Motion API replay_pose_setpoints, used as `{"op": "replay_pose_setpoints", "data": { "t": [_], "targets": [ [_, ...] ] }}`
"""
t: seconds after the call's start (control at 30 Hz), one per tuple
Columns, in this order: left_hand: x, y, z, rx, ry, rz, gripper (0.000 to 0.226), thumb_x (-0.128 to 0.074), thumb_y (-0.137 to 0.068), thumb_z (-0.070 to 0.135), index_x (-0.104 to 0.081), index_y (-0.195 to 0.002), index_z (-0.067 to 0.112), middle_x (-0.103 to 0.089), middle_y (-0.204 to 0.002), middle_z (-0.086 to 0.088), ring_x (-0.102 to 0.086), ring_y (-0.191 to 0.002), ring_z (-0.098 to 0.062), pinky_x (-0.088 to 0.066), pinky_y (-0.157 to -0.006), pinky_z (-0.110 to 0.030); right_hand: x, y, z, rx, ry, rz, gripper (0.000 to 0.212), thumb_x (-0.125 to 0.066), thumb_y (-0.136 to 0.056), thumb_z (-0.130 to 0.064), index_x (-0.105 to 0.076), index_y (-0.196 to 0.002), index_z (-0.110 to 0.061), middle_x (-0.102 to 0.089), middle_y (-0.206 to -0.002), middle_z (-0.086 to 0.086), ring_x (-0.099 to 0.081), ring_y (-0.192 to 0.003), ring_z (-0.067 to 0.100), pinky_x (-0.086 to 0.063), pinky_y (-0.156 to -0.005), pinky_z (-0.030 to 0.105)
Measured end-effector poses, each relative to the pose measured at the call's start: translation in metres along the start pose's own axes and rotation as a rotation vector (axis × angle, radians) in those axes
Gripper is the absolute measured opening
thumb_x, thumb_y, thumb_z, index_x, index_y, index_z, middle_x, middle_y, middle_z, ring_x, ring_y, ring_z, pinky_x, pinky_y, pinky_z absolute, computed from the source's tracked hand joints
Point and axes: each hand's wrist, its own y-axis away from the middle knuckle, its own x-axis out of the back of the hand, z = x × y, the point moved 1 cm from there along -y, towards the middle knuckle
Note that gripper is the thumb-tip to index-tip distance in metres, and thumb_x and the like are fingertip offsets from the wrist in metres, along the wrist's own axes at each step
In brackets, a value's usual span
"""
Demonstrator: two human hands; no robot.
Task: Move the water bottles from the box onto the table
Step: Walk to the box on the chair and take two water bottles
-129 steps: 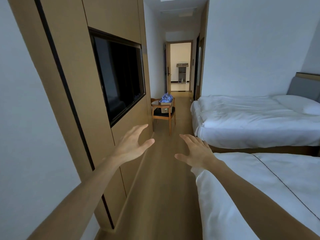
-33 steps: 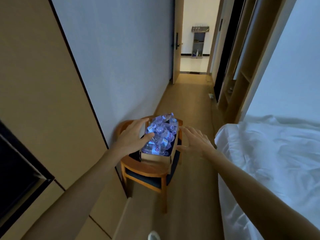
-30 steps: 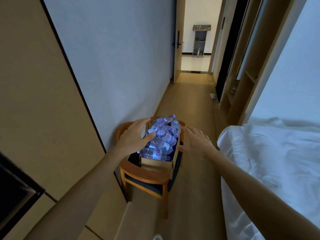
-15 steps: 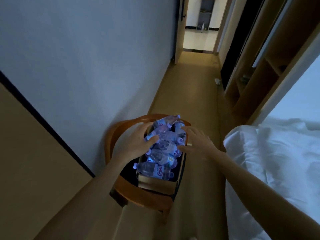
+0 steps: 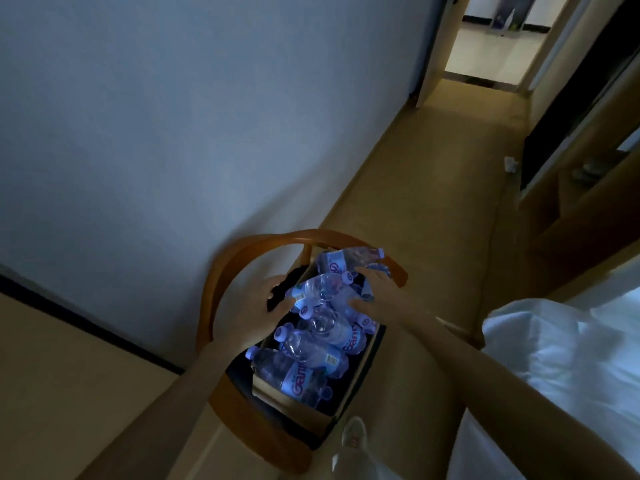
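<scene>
We held both hands, left (image 5: 258, 306) and right (image 5: 379, 294), spread, grasping nothing, flanking bottles (image 5: 322, 327) heaped crosswise in box (image 5: 341, 398); neither nearer.

the box (image 5: 332, 408) is an open cardboard carton, its long side running from 7 o'clock up to 1 o'clock. it is heaped above its rim with clear plastic water bottles (image 5: 313, 341), lying on their sides and crisscrossed. they have pale lilac caps and blue-and-white labels. the nearest bottle (image 5: 291, 375) lies at the 6 o'clock end, cap toward 10 o'clock. the farthest bottle (image 5: 349, 259) tops the 12 o'clock end, cap toward 3 o'clock, overhanging the rim.
</scene>
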Motion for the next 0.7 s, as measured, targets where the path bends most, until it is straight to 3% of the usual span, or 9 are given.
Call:
{"op": "replay_pose_setpoints", "data": {
  "t": [0.07, 0.13, 0.2, 0.3, 0.37, 0.47, 0.57, 0.63, 0.7],
  "targets": [
    [-0.009, 0.000, 0.002, 0.038, 0.013, 0.019, 0.080, -0.040, -0.073, 0.083, -0.045, -0.136, 0.035, -0.052, -0.126, 0.015, -0.050, -0.097, 0.009, -0.036, -0.078, -0.010, 0.004, -0.020, 0.008, 0.027, -0.043, 0.002, 0.046, -0.065, -0.091, -0.029, -0.050, -0.131, -0.013, -0.056, -0.117, -0.004, -0.052, -0.105, 0.007, -0.037, -0.080, 0.005],
    [-0.018, 0.001, 0.007, 0.048, 0.021, 0.032, 0.073, -0.044, -0.074, 0.079, -0.045, -0.135, 0.038, -0.052, -0.128, 0.017, -0.053, -0.106, 0.003, -0.040, -0.084, -0.013, 0.006, -0.040, 0.016, 0.010, -0.076, 0.002, 0.030, -0.065, -0.090, -0.025, -0.056, -0.114, -0.009, -0.063, -0.101, 0.001, -0.059, -0.092, 0.012, -0.044, -0.074, 0.022],
    [-0.022, 0.002, 0.019, 0.025, 0.023, 0.058, 0.051, -0.046, -0.079, 0.075, -0.044, -0.125, 0.054, -0.052, -0.122, 0.033, -0.053, -0.110, 0.007, -0.045, -0.083, -0.014, 0.003, -0.056, 0.021, -0.041, -0.099, -0.049, 0.040, -0.063, -0.090, -0.033, -0.052, -0.121, -0.010, -0.065, -0.106, 0.009, -0.061, -0.094, 0.020, -0.049, -0.079, 0.036],
    [-0.020, 0.004, 0.039, -0.013, 0.034, 0.066, 0.033, -0.050, -0.089, 0.057, -0.038, -0.116, 0.071, -0.043, -0.114, 0.054, -0.044, -0.100, 0.029, -0.045, -0.065, -0.006, -0.007, -0.073, 0.024, -0.128, -0.083, -0.128, 0.058, -0.061, -0.089, -0.044, -0.043, -0.135, -0.013, -0.062, -0.113, 0.009, -0.057, -0.091, 0.017, -0.042, -0.074, 0.030],
    [-0.019, 0.003, 0.041, 0.031, 0.041, 0.072, 0.037, -0.051, -0.088, 0.052, -0.036, -0.116, 0.072, -0.040, -0.114, 0.056, -0.043, -0.102, 0.028, -0.040, -0.069, -0.012, -0.014, -0.082, 0.028, -0.161, -0.092, -0.168, 0.049, -0.060, -0.089, -0.046, -0.047, -0.126, -0.016, -0.060, -0.106, 0.008, -0.054, -0.080, 0.011, -0.038, -0.063, 0.022],
    [-0.024, 0.003, 0.029, 0.122, 0.054, 0.041, 0.034, -0.051, -0.087, 0.054, -0.045, -0.120, 0.057, -0.053, -0.116, 0.037, -0.052, -0.105, 0.005, -0.041, -0.080, -0.020, -0.021, -0.094, 0.031, -0.219, -0.126, -0.239, 0.035, -0.058, -0.091, -0.048, -0.048, -0.107, -0.018, -0.057, -0.091, 0.004, -0.056, -0.076, 0.018, -0.039, -0.058, 0.024],
    [-0.023, 0.002, 0.017, 0.203, 0.014, 0.009, 0.044, -0.057, -0.094, 0.039, -0.049, -0.134, 0.023, -0.054, -0.130, 0.001, -0.051, -0.112, -0.013, -0.042, -0.092, -0.027, -0.026, -0.101, 0.034, -0.259, -0.194, -0.299, 0.043, -0.055, -0.095, -0.047, -0.049, -0.118, -0.010, -0.062, -0.096, 0.015, -0.061, -0.081, 0.027, -0.045, -0.064, 0.031],
    [-0.020, 0.003, 0.014, 0.243, 0.002, -0.013, 0.046, -0.056, -0.095, 0.035, -0.046, -0.137, 0.019, -0.051, -0.133, 0.000, -0.050, -0.115, -0.013, -0.038, -0.093, -0.024, -0.028, -0.102, 0.034, -0.261, -0.234, -0.287, 0.049, -0.053, -0.096, -0.046, -0.051, -0.114, 0.000, -0.060, -0.090, 0.020, -0.057, -0.074, 0.023, -0.044, -0.063, 0.031],
    [-0.018, 0.004, 0.012, 0.272, 0.018, -0.016, 0.046, -0.055, -0.096, 0.035, -0.045, -0.139, 0.019, -0.051, -0.133, 0.000, -0.049, -0.114, -0.010, -0.036, -0.091, -0.021, -0.029, -0.102, 0.032, -0.249, -0.254, -0.228, 0.049, -0.053, -0.097, -0.045, -0.053, -0.094, 0.004, -0.052, -0.081, 0.023, -0.050, -0.070, 0.022, -0.041, -0.062, 0.032]
  ]
}}
